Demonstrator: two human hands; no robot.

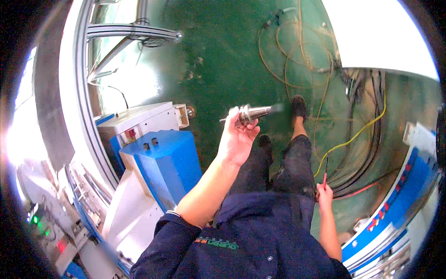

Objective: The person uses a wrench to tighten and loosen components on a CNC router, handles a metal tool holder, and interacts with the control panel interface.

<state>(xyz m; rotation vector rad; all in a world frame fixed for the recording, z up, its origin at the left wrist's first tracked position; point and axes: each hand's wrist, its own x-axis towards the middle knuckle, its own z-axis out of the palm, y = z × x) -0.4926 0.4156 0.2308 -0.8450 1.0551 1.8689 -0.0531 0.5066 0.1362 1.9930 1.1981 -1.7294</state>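
My left hand (236, 139) is raised in the middle, its fingers closed around a shiny metal tool holder (254, 113). The tool holder lies nearly level, its tapered body pointing right and a thin tip showing past my fingers on the left. Just beyond its right end the picture is blurred. Lower, beside my right leg, my right hand (324, 192) is closed on a thin red-handled tool (325, 178). Its narrow dark shaft points up; I cannot make out its kind.
A blue and white machine (162, 158) stands at left, below an aluminium frame (132, 30). Hoses (278, 74) coil on the green floor (218, 60). Black cables and a yellow cable (355, 138) run at right, near a curved blue rack (395, 200). A white cabinet (385, 37) stands far right.
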